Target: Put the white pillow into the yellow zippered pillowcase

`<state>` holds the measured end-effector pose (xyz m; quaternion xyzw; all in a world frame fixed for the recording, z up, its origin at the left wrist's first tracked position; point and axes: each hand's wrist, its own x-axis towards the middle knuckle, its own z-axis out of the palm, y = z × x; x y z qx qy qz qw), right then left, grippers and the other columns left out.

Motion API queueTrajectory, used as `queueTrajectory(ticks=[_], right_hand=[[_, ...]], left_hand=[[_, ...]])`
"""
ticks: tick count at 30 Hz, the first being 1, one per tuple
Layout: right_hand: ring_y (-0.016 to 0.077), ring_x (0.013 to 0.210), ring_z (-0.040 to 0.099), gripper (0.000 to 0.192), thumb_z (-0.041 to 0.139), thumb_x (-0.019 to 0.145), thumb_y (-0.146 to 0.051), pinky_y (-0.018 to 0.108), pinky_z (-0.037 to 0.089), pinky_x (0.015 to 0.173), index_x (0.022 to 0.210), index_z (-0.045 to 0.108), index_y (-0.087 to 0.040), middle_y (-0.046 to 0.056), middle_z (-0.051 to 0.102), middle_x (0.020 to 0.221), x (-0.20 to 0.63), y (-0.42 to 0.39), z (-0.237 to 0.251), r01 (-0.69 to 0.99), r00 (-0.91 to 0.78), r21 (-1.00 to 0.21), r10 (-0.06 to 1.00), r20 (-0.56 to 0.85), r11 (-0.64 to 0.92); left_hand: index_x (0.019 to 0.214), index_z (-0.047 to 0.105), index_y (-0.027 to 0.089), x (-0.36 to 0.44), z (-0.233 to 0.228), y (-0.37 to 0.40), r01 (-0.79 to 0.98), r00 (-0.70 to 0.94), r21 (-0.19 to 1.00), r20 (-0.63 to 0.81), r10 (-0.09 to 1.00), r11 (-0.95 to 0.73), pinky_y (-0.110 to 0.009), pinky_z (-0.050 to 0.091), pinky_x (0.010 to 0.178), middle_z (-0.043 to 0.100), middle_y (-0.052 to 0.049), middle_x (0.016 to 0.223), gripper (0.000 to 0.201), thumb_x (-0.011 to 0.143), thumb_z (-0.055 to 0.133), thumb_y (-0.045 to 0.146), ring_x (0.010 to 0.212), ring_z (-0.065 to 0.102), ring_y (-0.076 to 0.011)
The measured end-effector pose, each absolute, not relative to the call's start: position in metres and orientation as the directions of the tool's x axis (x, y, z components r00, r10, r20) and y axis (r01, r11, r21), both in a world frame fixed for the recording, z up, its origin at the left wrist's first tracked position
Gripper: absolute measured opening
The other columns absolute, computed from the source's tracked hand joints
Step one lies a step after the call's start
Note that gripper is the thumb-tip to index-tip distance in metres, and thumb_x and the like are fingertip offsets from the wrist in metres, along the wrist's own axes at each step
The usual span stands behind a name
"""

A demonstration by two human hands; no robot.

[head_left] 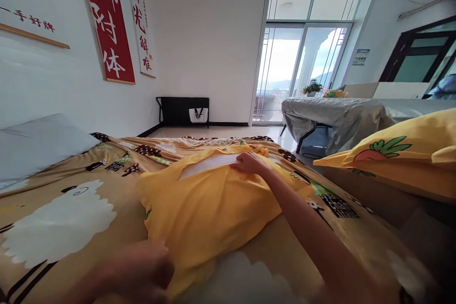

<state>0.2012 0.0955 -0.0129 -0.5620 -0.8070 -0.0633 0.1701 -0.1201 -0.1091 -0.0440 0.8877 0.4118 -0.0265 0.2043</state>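
A pillow in a yellow pillowcase [206, 204] lies on a bed with a tan sheep-print cover [60, 209]. The white pillow inside [210, 162] shows at the case's far open end. My right hand [249, 162] reaches across the pillow and pinches the far edge of the case at that opening. My left hand [142, 270], blurred and close to the camera, grips the near corner of the pillowcase.
A grey pillow [39, 145] lies at the bed's left by the wall. A second yellow carrot-print pillow [402, 156] sits at the right. Beyond the bed stand a covered table [335, 116], a black rack [183, 110] and glass balcony doors [299, 66].
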Motion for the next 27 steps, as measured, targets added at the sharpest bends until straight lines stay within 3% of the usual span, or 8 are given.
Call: queueTrajectory(ticks=[3, 6, 8, 10, 14, 20, 23, 27], right_hand=[[0.0090, 0.055, 0.029, 0.047, 0.048, 0.085, -0.051, 0.023, 0.022, 0.054, 0.053, 0.038, -0.018, -0.006, 0.030, 0.053, 0.191, 0.084, -0.003, 0.909, -0.314, -0.134, 0.860, 0.402, 0.395], [0.0087, 0.056, 0.025, 0.049, 0.047, 0.084, -0.052, 0.023, 0.021, 0.054, 0.053, 0.028, -0.019, -0.006, 0.022, 0.055, 0.185, 0.059, 0.013, 0.827, -0.345, -0.251, 0.806, 0.481, 0.504], [0.0087, 0.055, 0.024, 0.051, 0.050, 0.081, -0.054, 0.024, 0.020, 0.054, 0.052, 0.025, -0.020, -0.006, 0.020, 0.055, 0.194, 0.040, 0.023, 0.737, -0.410, -0.328, 0.776, 0.480, 0.592], [0.0089, 0.056, 0.028, 0.051, 0.051, 0.079, -0.057, 0.025, 0.023, 0.055, 0.052, 0.030, -0.020, -0.006, 0.025, 0.055, 0.215, 0.024, 0.029, 0.648, -0.552, -0.391, 0.757, 0.351, 0.654], [0.0117, 0.061, 0.045, 0.050, 0.042, 0.086, -0.059, 0.025, 0.035, 0.059, 0.065, 0.056, -0.016, -0.001, 0.050, 0.062, 0.262, 0.021, 0.030, 0.652, -0.672, -0.467, 0.740, 0.007, 0.597], [0.0227, 0.085, 0.063, 0.024, 0.058, 0.080, -0.027, 0.030, 0.044, 0.073, 0.101, 0.065, -0.016, 0.009, 0.068, 0.091, 0.253, 0.043, 0.011, 0.993, -0.114, -0.008, 0.973, 0.203, 0.118], [0.0314, 0.099, 0.063, 0.044, 0.048, 0.083, -0.013, 0.040, 0.045, 0.080, 0.127, 0.052, -0.010, 0.020, 0.067, 0.104, 0.236, 0.050, 0.006, 0.999, 0.052, -0.002, 0.952, 0.300, -0.053], [0.0348, 0.103, 0.063, 0.034, 0.044, 0.084, -0.009, 0.043, 0.046, 0.080, 0.113, 0.062, -0.005, 0.025, 0.065, 0.105, 0.244, 0.063, 0.011, 0.970, 0.242, -0.053, 0.918, 0.315, -0.237]], left_hand=[[0.091, 0.063, 0.019, -0.107, -0.024, -0.061, 0.745, 0.588, 0.297, 0.132, 0.798, -0.597, -0.027, 0.044, 0.073, 0.067, -0.005, 0.093, 0.020, 0.085, 0.046, 0.027, 0.084, 0.060, -0.0176], [0.130, 0.046, 0.016, -0.093, -0.015, -0.013, 0.758, 0.471, 0.219, 0.467, 0.749, -0.614, -0.041, 0.035, 0.101, 0.052, -0.014, 0.133, 0.047, 0.090, 0.041, 0.040, 0.122, 0.046, -0.0263], [0.121, 0.053, 0.014, -0.084, -0.015, 0.007, 0.760, 0.491, 0.213, 0.430, 0.757, -0.614, -0.041, 0.036, 0.098, 0.057, -0.015, 0.126, 0.043, 0.090, 0.042, 0.042, 0.116, 0.050, -0.0274], [0.086, 0.062, 0.014, -0.077, -0.017, 0.010, 0.801, 0.467, 0.236, 0.327, 0.822, -0.549, -0.033, 0.042, 0.078, 0.066, -0.011, 0.092, 0.036, 0.090, 0.042, 0.044, 0.089, 0.059, -0.0240], [0.054, 0.044, 0.018, -0.064, -0.016, -0.029, 0.866, 0.414, 0.184, 0.260, 0.872, -0.466, -0.028, 0.025, 0.052, 0.049, -0.002, 0.053, 0.042, 0.087, 0.046, 0.043, 0.053, 0.047, -0.0158], [0.070, 0.059, 0.019, -0.038, -0.002, -0.118, 0.773, 0.630, -0.079, 0.199, 0.750, -0.629, -0.033, 0.037, 0.061, 0.062, -0.006, 0.063, 0.036, 0.093, 0.035, 0.034, 0.061, 0.059, -0.0229], [0.078, 0.061, 0.021, -0.030, -0.003, -0.142, 0.742, 0.670, -0.152, 0.117, 0.733, -0.653, -0.038, 0.044, 0.063, 0.066, -0.005, 0.073, 0.031, 0.092, 0.033, 0.021, 0.064, 0.062, -0.0257], [0.088, 0.061, 0.020, -0.038, -0.002, -0.136, 0.840, 0.535, -0.168, 0.097, 0.839, -0.516, -0.040, 0.048, 0.059, 0.067, -0.008, 0.079, 0.031, 0.092, 0.030, 0.020, 0.071, 0.066, -0.0302]])
